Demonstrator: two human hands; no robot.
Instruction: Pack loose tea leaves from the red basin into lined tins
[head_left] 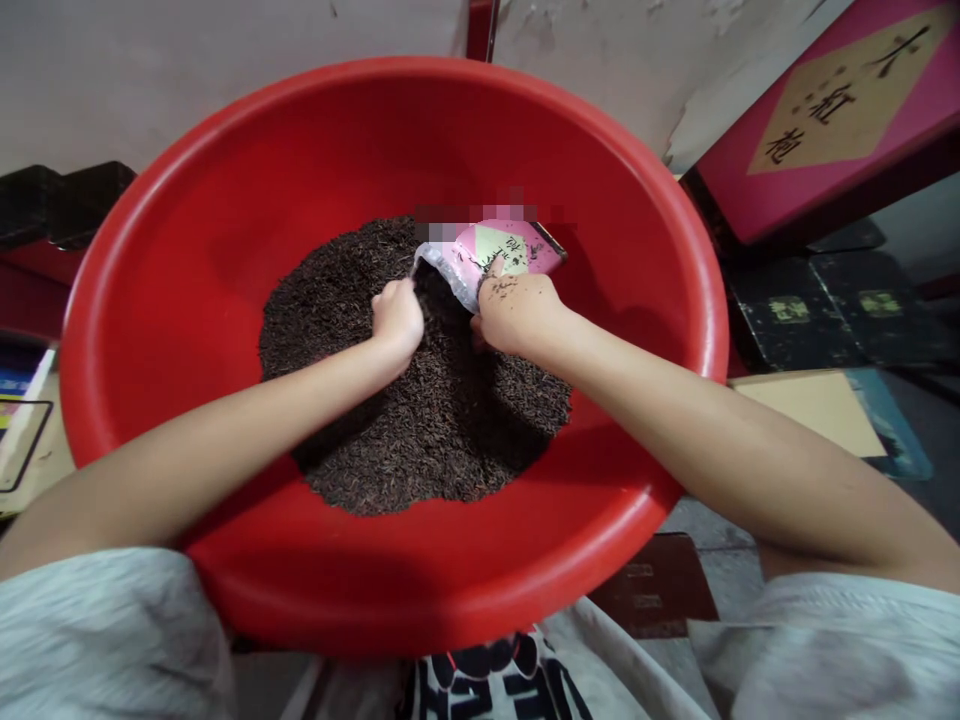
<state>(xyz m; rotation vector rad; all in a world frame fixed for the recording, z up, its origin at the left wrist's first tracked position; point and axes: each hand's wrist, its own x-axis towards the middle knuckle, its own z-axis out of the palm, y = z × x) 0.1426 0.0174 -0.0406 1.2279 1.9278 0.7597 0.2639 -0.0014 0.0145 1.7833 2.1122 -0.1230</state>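
Dark loose tea leaves (360,420) lie heaped in a big red plastic basin (172,330). Over the heap, a pink tea box (465,245) lies tilted, its clear plastic liner (450,268) opening toward the left with dark leaves inside the mouth. My right hand (517,312) grips the box from its near side, one finger stretched across the label; bits of leaf stick to the skin. My left hand (399,318) is closed at the left edge of the liner's mouth and seems to pinch it; its fingertips are partly hidden.
A large pink box with a label (832,110) stands at the right, above black tins (825,310). Other black boxes (64,205) sit at the left. A pale wall (225,60) rises behind the basin. Below its right rim is a dark red box (667,580).
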